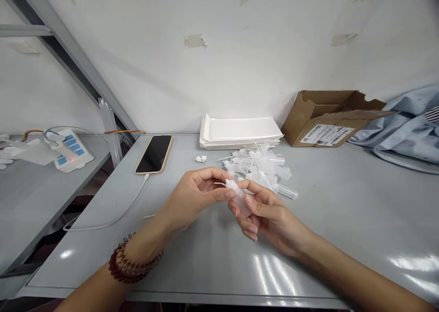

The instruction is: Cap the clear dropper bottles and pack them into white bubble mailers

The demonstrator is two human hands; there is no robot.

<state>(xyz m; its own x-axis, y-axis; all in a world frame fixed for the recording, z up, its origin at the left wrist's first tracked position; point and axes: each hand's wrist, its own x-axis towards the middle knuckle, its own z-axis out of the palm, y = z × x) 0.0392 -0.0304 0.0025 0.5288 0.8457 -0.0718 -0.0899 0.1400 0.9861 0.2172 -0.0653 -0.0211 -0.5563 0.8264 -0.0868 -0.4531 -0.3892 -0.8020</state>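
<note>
Between my hands, above the grey table, is a small translucent squeeze bottle (242, 204) with a white cap (232, 185) and a thin metal needle tip pointing up and left. My right hand (265, 211) is closed around the bottle's body. My left hand (202, 190) pinches the white cap between thumb and fingers. Just behind them lies a pile of similar clear bottles and tubes (264, 165). Two or so small white needle caps (200, 159) sit to the left of the pile.
White trays (243, 130) are stacked against the wall. A cardboard box (329, 120) stands at the back right, beside bluish fabric (408, 124). A phone (155, 154) lies at left with its charging cable (125, 213). Further left is a power strip (72, 149) on another table.
</note>
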